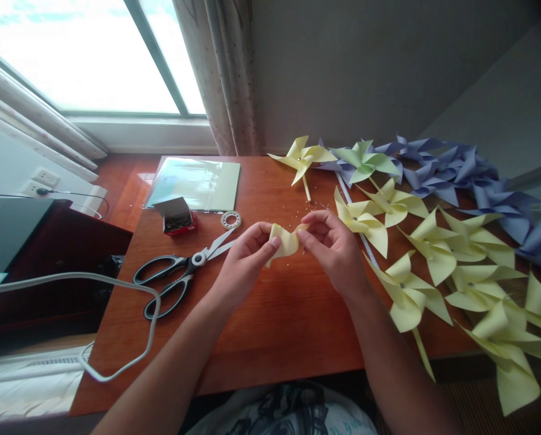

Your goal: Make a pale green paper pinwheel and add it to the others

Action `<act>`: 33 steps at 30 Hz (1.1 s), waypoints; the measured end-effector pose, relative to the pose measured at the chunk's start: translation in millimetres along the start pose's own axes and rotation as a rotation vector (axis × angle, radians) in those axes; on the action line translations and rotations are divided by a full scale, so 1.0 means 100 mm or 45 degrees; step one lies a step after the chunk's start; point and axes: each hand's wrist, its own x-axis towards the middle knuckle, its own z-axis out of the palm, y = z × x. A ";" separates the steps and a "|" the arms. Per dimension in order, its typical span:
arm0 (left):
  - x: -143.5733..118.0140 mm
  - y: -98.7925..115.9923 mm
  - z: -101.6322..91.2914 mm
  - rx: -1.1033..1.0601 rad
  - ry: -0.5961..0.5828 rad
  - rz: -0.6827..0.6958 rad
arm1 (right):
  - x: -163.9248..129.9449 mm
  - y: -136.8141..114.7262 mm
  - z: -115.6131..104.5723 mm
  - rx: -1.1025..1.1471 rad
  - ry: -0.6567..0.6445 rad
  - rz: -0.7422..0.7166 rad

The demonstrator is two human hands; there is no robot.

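Bare forearms (198, 344) foremost, left hand (251, 246) and right hand (332, 249) hold the curled yellow paper (285, 243) in closed pinches, where light, even pressure should prevent creasing.

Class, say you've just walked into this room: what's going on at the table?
A person holds a small curled piece of yellow paper over the wooden table, the left hand gripping one side and the right hand pinching the other. Yellow pinwheels, a green pinwheel and bluish-purple pinwheels spread mostly to the right. On the left lie scissors with their blades apart, and beyond them an open red box.
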 end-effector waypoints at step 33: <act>-0.03 0.14 -0.05 -0.048 -0.113 0.035 | 0.05 -0.03 -0.16 -0.341 0.152 -0.137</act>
